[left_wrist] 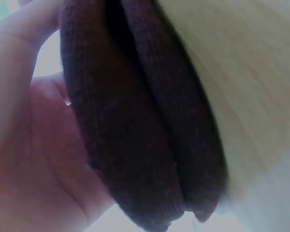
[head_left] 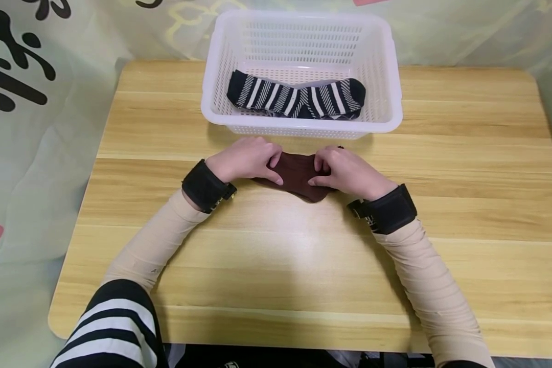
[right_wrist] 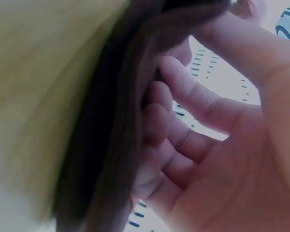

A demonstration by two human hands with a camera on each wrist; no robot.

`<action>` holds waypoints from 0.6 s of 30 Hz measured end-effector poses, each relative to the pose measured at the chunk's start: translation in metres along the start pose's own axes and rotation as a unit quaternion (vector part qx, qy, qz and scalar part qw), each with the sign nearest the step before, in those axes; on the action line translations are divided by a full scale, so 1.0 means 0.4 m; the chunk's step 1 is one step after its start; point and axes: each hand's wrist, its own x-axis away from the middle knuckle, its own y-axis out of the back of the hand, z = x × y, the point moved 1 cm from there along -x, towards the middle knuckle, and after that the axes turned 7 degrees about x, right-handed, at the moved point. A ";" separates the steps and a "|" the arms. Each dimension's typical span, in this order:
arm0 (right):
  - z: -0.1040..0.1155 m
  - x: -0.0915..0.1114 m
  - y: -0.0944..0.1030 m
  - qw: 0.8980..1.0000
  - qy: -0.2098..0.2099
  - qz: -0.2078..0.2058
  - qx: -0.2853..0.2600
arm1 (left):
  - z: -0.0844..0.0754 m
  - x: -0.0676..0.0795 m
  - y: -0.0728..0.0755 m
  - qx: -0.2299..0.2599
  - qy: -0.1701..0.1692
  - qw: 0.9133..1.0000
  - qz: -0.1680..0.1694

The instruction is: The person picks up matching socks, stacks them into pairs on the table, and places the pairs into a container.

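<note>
A dark brown knit sock [head_left: 299, 176] lies across the middle of the table, just in front of the basket. In the left wrist view the brown knit [left_wrist: 130, 125] shows two layers, one beside the other. My left hand [head_left: 253, 159] pinches the sock's left end between thumb and fingers. At the other end, my right hand [head_left: 347, 171] grips it, thumb on the near side. The right wrist view has the curled fingers [right_wrist: 157, 116] against the brown fabric. Parts of both ends are hidden under the hands.
A white plastic basket [head_left: 379, 122] stands at the table's back, directly beyond the hands. Black-and-white striped socks [head_left: 294, 97] lie inside it. The wooden table [head_left: 276, 271] extends to both sides, and a printed cloth [head_left: 50, 168] hangs around it.
</note>
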 end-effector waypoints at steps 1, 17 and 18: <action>-0.003 0.001 0.002 1.000 -0.005 0.004 0.004 | 0.001 0.000 -0.001 0.000 0.000 1.000 0.001; -0.029 0.030 0.039 0.996 -0.061 0.042 0.042 | 0.005 0.003 0.005 -0.005 0.021 1.000 0.011; -0.028 0.030 0.040 0.997 -0.060 0.042 0.038 | 0.002 0.004 0.006 -0.006 0.021 1.000 0.011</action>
